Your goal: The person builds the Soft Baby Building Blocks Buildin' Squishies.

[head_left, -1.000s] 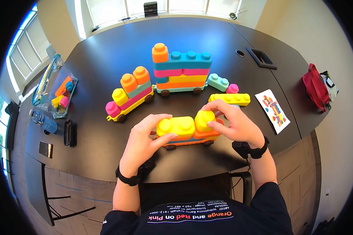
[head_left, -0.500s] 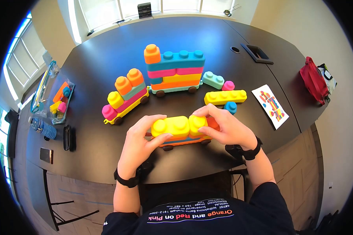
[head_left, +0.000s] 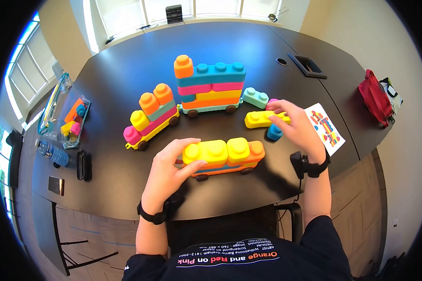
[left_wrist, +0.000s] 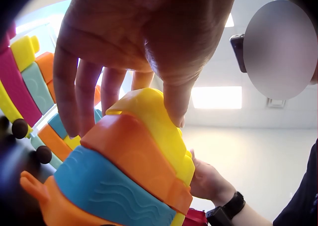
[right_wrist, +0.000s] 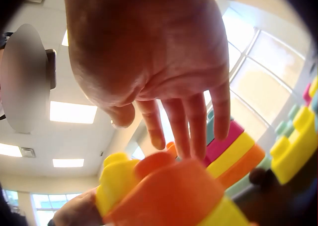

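Note:
Near the table's front edge stands a toy block wagon with brown wheels and blue and orange layers point(left_wrist: 114, 186). My left hand point(head_left: 166, 164) pinches the left end of its yellow two-stud block point(head_left: 211, 152), thumb on the near side, fingers on the far side. Beside that block are a yellow single-stud block point(head_left: 238, 151) and an orange stud point(head_left: 256, 149). My right hand point(head_left: 301, 129) holds nothing; its fingers extend in the right wrist view. In the head view it overlaps a long yellow block point(head_left: 258, 120), with a small blue block point(head_left: 274, 133) just below.
Two more wheeled block wagons stand behind, a tall one point(head_left: 211, 100) and a stepped one point(head_left: 152, 122). A mint block point(head_left: 256, 97) and a picture card point(head_left: 324, 129) lie to the right. At left are a clear bag of blocks point(head_left: 65, 112), a water bottle point(head_left: 51, 152) and a dark case point(head_left: 83, 165).
My right hand has pressed the yellow single-stud block down beside the two-stud one, let go, and moved right and away towards the loose blocks. My left hand keeps its hold.

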Demonstrator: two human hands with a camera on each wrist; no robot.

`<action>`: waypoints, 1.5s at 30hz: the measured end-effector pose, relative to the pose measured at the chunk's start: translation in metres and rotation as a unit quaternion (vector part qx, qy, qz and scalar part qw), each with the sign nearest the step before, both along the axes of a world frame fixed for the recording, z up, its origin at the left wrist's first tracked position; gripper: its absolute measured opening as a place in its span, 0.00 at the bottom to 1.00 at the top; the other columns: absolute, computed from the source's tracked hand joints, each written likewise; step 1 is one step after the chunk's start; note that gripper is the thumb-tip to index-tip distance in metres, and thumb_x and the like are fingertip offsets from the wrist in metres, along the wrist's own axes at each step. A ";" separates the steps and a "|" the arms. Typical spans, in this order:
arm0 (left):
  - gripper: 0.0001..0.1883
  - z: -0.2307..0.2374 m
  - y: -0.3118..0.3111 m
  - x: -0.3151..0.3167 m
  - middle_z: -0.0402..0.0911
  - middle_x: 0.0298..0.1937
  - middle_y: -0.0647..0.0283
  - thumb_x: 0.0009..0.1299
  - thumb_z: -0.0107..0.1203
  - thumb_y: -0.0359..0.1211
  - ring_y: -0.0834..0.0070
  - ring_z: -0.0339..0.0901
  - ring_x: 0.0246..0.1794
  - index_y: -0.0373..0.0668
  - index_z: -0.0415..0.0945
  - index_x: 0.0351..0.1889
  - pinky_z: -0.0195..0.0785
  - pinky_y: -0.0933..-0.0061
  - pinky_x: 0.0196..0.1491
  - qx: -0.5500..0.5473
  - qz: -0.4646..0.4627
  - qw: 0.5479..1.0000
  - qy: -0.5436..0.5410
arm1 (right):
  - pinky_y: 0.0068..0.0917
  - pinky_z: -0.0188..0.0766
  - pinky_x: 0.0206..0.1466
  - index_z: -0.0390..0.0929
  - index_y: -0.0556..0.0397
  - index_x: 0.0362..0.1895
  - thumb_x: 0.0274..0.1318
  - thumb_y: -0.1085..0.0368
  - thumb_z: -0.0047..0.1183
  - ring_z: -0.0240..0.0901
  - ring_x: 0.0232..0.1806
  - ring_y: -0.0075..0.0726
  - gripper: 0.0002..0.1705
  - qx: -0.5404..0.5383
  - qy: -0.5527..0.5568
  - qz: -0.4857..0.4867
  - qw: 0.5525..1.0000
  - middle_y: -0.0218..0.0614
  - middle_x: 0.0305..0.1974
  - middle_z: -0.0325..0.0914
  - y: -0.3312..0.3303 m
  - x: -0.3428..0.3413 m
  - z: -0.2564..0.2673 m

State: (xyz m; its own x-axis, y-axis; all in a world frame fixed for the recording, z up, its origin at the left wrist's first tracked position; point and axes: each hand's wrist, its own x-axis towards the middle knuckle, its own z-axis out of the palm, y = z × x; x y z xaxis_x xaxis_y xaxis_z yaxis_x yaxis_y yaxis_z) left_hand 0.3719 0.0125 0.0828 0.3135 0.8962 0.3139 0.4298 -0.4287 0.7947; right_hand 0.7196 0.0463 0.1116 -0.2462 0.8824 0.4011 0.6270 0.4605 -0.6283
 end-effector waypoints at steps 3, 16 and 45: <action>0.24 -0.001 0.000 0.000 0.86 0.54 0.60 0.68 0.73 0.37 0.65 0.86 0.51 0.44 0.82 0.61 0.84 0.66 0.49 0.001 0.001 1.000 0.000 | 0.42 0.78 0.54 0.82 0.56 0.52 0.64 0.57 0.65 0.82 0.50 0.52 0.19 -0.018 -0.168 -0.089 0.982 0.44 0.43 0.84 0.008 0.027 -0.010; 0.23 -0.002 0.000 0.001 0.86 0.52 0.59 0.68 0.73 0.36 0.64 0.86 0.51 0.44 0.82 0.60 0.83 0.66 0.47 0.008 0.002 1.000 0.000 | 0.36 0.78 0.58 0.77 0.56 0.48 0.57 0.69 0.68 0.83 0.52 0.35 0.17 -0.066 0.063 0.032 0.995 0.39 0.54 0.86 -0.005 0.014 -0.005; 0.24 -0.003 -0.001 0.004 0.86 0.53 0.60 0.67 0.72 0.32 0.70 0.84 0.52 0.41 0.81 0.61 0.80 0.72 0.49 -0.015 0.008 1.000 -0.011 | 0.38 0.77 0.61 0.74 0.57 0.60 0.66 0.63 0.66 0.84 0.52 0.45 0.23 -0.085 0.081 0.144 0.983 0.42 0.50 0.84 -0.030 -0.015 -0.034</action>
State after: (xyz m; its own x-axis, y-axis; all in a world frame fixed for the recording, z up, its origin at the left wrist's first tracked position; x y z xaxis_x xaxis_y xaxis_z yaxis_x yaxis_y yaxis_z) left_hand 0.3760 0.0117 0.0793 0.2918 0.9103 0.2936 0.4186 -0.3975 0.8165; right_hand 0.7047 0.0167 0.0781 -0.4404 0.8432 0.3085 0.3713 0.4839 -0.7925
